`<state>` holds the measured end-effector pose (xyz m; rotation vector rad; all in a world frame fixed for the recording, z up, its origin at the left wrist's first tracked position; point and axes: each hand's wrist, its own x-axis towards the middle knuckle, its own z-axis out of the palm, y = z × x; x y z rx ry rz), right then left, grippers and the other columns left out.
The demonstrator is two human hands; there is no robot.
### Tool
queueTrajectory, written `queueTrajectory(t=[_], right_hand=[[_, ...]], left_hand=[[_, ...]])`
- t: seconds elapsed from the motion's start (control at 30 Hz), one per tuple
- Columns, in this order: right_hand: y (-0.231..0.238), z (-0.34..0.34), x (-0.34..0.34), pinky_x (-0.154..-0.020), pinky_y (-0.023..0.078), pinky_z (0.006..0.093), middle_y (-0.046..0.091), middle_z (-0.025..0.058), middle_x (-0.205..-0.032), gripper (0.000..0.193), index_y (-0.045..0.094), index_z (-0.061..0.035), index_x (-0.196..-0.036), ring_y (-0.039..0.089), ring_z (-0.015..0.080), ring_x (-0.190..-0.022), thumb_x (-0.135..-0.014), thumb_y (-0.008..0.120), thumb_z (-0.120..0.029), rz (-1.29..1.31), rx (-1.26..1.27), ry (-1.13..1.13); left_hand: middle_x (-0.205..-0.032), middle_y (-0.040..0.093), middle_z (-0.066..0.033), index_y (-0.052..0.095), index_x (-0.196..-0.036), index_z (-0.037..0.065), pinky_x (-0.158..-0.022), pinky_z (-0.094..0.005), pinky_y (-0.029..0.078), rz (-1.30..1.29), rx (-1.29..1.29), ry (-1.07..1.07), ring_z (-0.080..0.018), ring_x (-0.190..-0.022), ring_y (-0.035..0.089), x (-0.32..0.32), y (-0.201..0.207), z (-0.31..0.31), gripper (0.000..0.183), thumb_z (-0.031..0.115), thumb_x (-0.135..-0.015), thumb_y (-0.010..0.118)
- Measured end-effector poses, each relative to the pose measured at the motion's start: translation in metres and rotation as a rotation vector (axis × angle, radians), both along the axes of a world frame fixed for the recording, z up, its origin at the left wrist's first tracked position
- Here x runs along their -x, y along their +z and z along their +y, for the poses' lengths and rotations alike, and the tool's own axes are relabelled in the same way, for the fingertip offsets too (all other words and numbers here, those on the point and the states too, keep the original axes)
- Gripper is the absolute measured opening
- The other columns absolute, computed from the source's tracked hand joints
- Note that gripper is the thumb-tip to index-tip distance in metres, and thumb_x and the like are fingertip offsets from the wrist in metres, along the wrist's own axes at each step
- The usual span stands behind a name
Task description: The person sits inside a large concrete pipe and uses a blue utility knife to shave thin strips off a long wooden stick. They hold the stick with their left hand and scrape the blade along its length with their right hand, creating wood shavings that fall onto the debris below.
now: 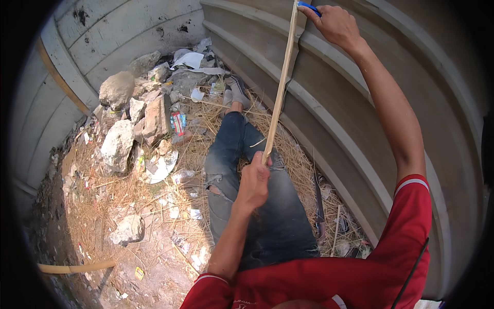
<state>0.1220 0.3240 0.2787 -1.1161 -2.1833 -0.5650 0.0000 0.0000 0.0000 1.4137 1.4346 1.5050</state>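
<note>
My left hand (253,181) is closed round the lower end of a long, pale wooden strip (282,92), above my thighs. The strip rises steeply away from me and runs out at the top of the view. Up at its far end, my right hand (337,24) is closed on a blue tool (309,7), its arm stretched well out. The tool meets the strip's edge. Its working part is too small to make out, so I cannot tell its exact kind. A thin curl of wood stands off the strip just above my left hand.
My legs (226,149) stretch ahead over straw and shavings (206,110). Ribbed metal sheeting (334,108) rises close on the right. Rocks (117,146) and litter lie to the left, before a pale wall (128,26). A dark, long blade-like object (319,206) rests beside my right thigh.
</note>
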Motion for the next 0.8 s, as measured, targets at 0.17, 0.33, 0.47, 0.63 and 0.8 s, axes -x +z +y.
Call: queueTrajectory(t=[0.17,0.33,0.47,0.63,0.8], right_hand=[[0.047,0.008,-0.015,-0.083,0.052,0.0583,0.072,0.0284,-0.09,0.076,0.076,-0.0005,-0.087,0.068,0.0493,-0.092,-0.102,0.042,-0.067,0.064,-0.106,0.044],[0.105,-0.019,-0.009,-0.078,0.054,0.0569,0.073,0.0269,-0.092,0.073,0.077,-0.0009,-0.087,0.069,0.0484,-0.088,-0.102,0.044,-0.064,0.022,-0.19,-0.064],[0.111,-0.013,-0.008,-0.075,0.055,0.0544,0.074,0.0241,-0.09,0.071,0.078,-0.0036,-0.086,0.071,0.0453,-0.087,-0.101,0.045,-0.065,-0.015,-0.206,-0.038],[0.087,0.027,0.019,-0.075,0.056,0.0531,0.075,0.0229,-0.091,0.076,0.079,-0.0069,-0.092,0.072,0.0433,-0.086,-0.099,0.041,-0.072,0.002,-0.211,-0.003],[0.062,0.037,0.039,-0.082,0.054,0.0481,0.074,0.0179,-0.092,0.069,0.078,-0.0106,-0.103,0.071,0.0306,-0.092,-0.096,0.048,-0.073,0.095,0.233,-0.034]], left_hand=[[-0.063,0.037,0.0044,0.054,-0.106,0.002,-0.048,-0.0261,0.026,-0.107,-0.014,-0.056,-0.0064,-0.054,0.033,-0.004,0.004,-0.01,0.079,0.078,-0.1,0.029],[-0.064,0.037,0.0032,0.052,-0.105,0.002,-0.049,-0.0254,0.026,-0.213,-0.058,-0.116,-0.0064,-0.054,0.033,-0.007,0.014,-0.007,0.07,0.069,-0.104,0.034],[-0.068,0.035,0.0048,0.052,-0.105,0.004,-0.049,-0.0236,0.024,-0.346,-0.071,-0.225,-0.0047,-0.056,0.03,0.005,0.027,-0.007,0.058,0.06,-0.108,0.038],[-0.066,0.031,0.0061,0.048,-0.102,0.007,-0.046,-0.0233,0.02,-0.42,0.044,-0.263,-0.0039,-0.052,0.027,0.022,0.007,-0.005,0.054,0.059,-0.109,0.035],[-0.065,0.031,0.0059,0.046,-0.096,0.01,-0.046,-0.0242,0.019,-0.692,0.161,-0.424,-0.004,-0.052,0.026,0.033,-0.012,0.003,0.048,0.055,-0.11,0.038]])
